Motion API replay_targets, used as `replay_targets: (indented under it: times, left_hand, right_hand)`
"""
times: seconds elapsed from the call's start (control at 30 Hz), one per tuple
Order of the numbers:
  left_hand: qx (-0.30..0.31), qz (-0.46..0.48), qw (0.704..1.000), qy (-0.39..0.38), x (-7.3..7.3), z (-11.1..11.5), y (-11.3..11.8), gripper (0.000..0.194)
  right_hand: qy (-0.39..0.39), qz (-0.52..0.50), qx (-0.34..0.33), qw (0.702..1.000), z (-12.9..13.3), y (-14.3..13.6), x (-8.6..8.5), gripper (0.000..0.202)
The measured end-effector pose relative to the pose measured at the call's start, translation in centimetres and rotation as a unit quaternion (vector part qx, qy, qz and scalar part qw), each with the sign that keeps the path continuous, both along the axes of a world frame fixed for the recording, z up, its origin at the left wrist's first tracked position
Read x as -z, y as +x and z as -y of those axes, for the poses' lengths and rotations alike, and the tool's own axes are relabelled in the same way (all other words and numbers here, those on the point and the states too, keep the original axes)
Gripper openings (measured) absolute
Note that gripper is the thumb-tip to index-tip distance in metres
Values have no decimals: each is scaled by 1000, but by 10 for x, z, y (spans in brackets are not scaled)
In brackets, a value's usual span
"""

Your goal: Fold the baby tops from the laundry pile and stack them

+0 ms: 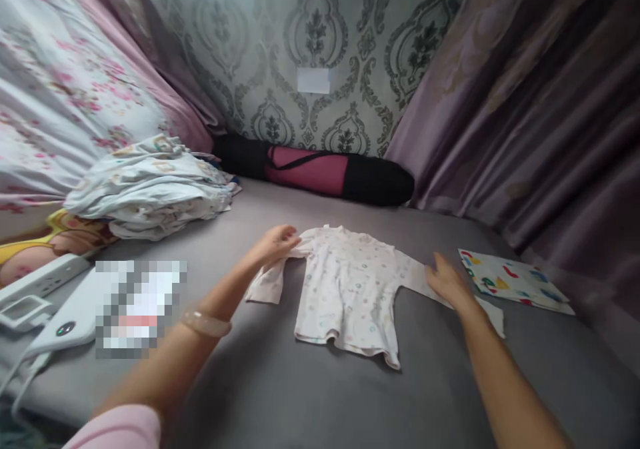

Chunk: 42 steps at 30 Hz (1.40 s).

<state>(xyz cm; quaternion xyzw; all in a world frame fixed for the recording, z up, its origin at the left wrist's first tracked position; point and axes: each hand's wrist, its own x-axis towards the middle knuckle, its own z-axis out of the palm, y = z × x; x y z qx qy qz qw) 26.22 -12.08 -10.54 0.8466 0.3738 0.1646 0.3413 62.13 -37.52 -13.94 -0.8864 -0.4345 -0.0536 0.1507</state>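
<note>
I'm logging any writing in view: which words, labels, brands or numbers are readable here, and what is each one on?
No word, brand or number reads for certain.
White device with round dark display: too small to read.
Pixelated patch beside it: blurred out.
Folded cloth: one red shape resembles "L", possibly just pattern.
Shirt: tiny prints, unreadable.
White rectangle on the wall: no visible text.

Seemingly a home bedroom, given floral curtains (pixel 100 82), damask wallpaper (pixel 315 29) and what may be a sheeted bed (pixel 240 382)
</note>
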Motion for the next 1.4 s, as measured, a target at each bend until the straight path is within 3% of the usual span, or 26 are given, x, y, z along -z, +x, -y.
replay_targets:
  times: [0.07, 0.17, 0.27, 0.4, 0.57, 0.67, 0.73, 0.83, 0.93, 1.03, 1.17, 1.23, 1.4]
  left_hand:
    - [-82, -53, 995, -5, 7, -4, -37, 50]
    - [-120, -91, 987, -59, 16, 3, -74, 53]
    - [-127, -100, 982, -102, 21, 16, -91, 52]
    - [-140, -87, 977, -134, 22, 31, -93, 48]
    - [-144, -103, 973, -148, 20, 44, -85, 41]
    - [-99, -138, 969, -179, 19, 41, -81, 29]
    - [-63, -154, 975, -145, 16, 32, -79, 20]
    - [-68, -144, 983, 89, 7, 14, -78, 6]
    - [-107, -135, 919, 354, 1, -5, -83, 16]
    - [-98, -160, 871, 454, 12, -20, -94, 23]
    - [-53, -255, 884, 387, 37, -31, -110, 24]
    - [-72, -289, 896, 329, 42, -37, -113, 25]
    - [-276, -237, 921, 137, 33, -61, -105, 26]
  right_hand:
    - [0, -13, -46, 999, -46, -29, 5, 40]
    - [-18, -49, -160, 986, -115, -84, 10, 47]
    - [-26, -82, -235, 968, -169, -135, 12, 47]
    - [-29, -94, -256, 962, -206, -174, 20, 43]
    - [-23, -89, -231, 968, -212, -188, 39, 44]
    - [3, -80, -221, 972, -208, -190, 48, 46]
    - [11, -79, -218, 973, -207, -191, 51, 46]
    - [9, -81, -214, 974, -206, -192, 52, 47]
    - [13, -82, -209, 974, -205, -193, 50, 47]
    - [15, -82, -208, 974, -203, -197, 47, 49]
    - [-9, -71, -206, 976, -200, -203, 44, 57]
    - [-22, -59, -203, 977, -200, -206, 44, 60]
    - [-30, -58, -195, 979, -200, -207, 43, 59]
